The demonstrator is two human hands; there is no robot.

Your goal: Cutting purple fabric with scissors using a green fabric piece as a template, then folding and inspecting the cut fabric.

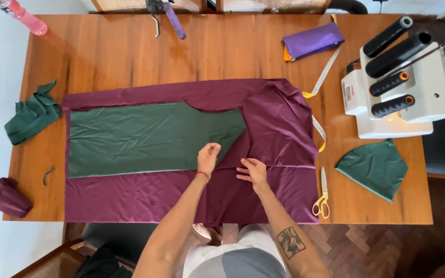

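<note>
A large maroon fabric (279, 128) lies spread over the wooden table (222, 51), its right part folded over. On top of it lies a flat dark green fabric piece (145, 136). My left hand (208, 157) pinches at the slanted right edge of the green piece, fingers drawn together. Just to the right, my right hand (253, 171) rests flat on the maroon fabric with its fingers spread, holding nothing.
Yellow-handled scissors (322, 198) lie right of the maroon fabric, beside a green scrap (374, 167). A white serger with black thread cones (403, 87) stands at right. A yellow measuring tape (321, 82), purple pouch (312, 40), crumpled green cloth (29, 118), maroon scrap (10, 198) and pink bottle (27, 18) surround.
</note>
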